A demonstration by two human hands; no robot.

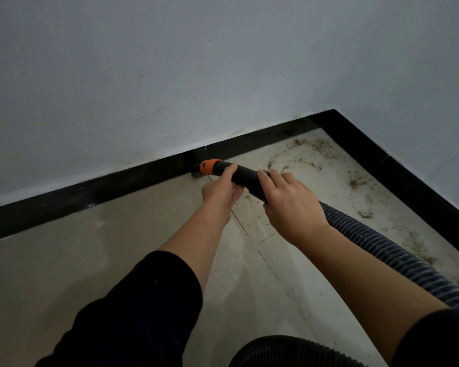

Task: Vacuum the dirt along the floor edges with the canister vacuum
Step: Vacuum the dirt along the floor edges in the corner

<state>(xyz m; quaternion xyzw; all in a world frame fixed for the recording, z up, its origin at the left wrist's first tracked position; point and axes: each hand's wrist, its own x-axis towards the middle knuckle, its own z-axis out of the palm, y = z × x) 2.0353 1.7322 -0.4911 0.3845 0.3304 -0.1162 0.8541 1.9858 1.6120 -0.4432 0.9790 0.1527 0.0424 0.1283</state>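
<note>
Black plastic forms the vacuum nozzle (245, 177), which slants toward the wall, its orange collar (208, 166) just beside the dark baseboard (90, 192) at the floor edge. The left hand (220, 192) cups the nozzle from underneath near the collar, fingers curled round it. The right hand (289, 205) clamps over its rear end, where the ribbed hose (376, 245) joins. Both forearms reach forward, bare below dark sleeves (143, 300). Brown dirt (353, 184) lies scattered on the tile floor (90, 260) toward the corner.

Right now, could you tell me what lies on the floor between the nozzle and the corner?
In the head view, loose brown dirt lies scattered on the floor between the nozzle and the corner.
</note>
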